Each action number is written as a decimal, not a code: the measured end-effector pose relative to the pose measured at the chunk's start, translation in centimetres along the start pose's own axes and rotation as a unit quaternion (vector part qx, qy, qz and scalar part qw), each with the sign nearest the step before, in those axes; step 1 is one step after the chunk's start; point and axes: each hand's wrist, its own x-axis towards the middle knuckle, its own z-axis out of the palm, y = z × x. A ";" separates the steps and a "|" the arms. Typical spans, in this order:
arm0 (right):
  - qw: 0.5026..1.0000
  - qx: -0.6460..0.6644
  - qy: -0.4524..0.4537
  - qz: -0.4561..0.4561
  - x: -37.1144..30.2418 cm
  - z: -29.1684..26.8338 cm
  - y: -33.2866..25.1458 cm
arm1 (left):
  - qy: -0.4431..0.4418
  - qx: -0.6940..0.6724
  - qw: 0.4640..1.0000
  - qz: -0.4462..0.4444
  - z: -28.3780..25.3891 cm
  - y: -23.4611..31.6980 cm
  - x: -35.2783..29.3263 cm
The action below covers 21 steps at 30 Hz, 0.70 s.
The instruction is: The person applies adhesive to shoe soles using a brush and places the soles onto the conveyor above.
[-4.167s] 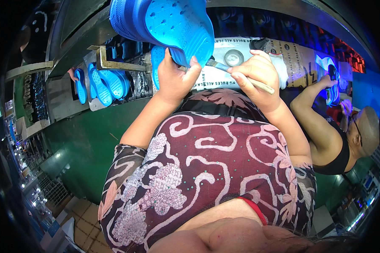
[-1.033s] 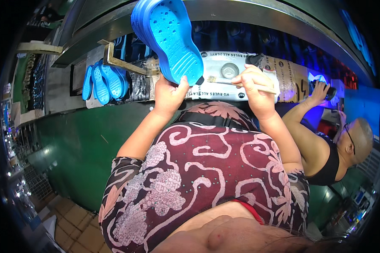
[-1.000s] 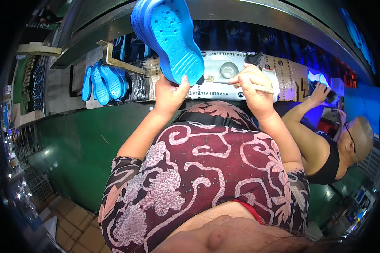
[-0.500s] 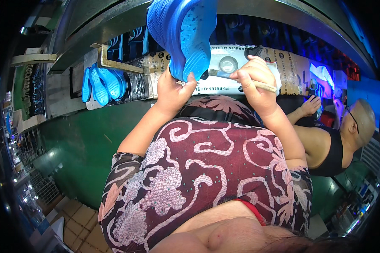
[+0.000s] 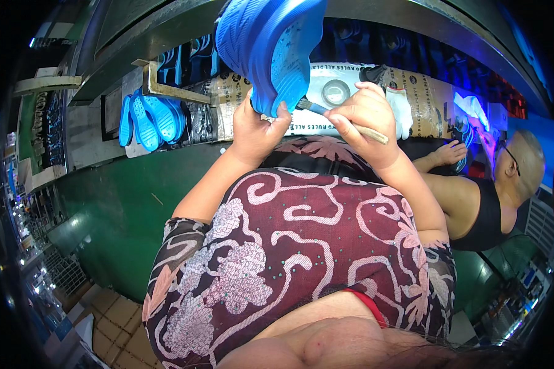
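Observation:
A bright blue shoe sole (image 5: 276,58) is held up by its lower end in my left hand (image 5: 256,126), the thumb pressed against its edge. The hollow inner side, dotted with small holes, faces right. My right hand (image 5: 364,125) grips a brush (image 5: 311,107) with a pale wooden handle and a blue-grey middle. The dark bristles are close to the sole's lower right edge; whether they touch it I cannot tell. Behind the brush a small round clear dish (image 5: 335,93) rests on a white printed sheet (image 5: 351,72).
Several blue soles (image 5: 148,123) lie at the left of the bench. A metal bracket (image 5: 175,92) juts out beside them. A white glove (image 5: 400,111) lies right of the dish. Farther right, a co-worker (image 5: 483,203) sits handling a shoe. A metal rail (image 5: 375,9) runs across the top.
The sole has tilted and shifted slightly to the right. My right hand has moved a little left and down with the brush, uncovering more of the white glove.

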 end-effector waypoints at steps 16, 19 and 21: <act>0.999 0.024 0.033 0.011 -0.7 -0.2 0.4 | 0.026 0.021 0.998 0.061 0.6 -0.7 -0.1; 0.999 -0.003 0.033 0.002 -0.4 0.1 0.3 | 0.025 0.029 0.997 0.070 0.6 -0.6 0.3; 0.999 -0.034 0.011 -0.002 -0.4 -0.1 0.3 | 0.018 0.041 0.997 0.056 0.5 -0.6 0.4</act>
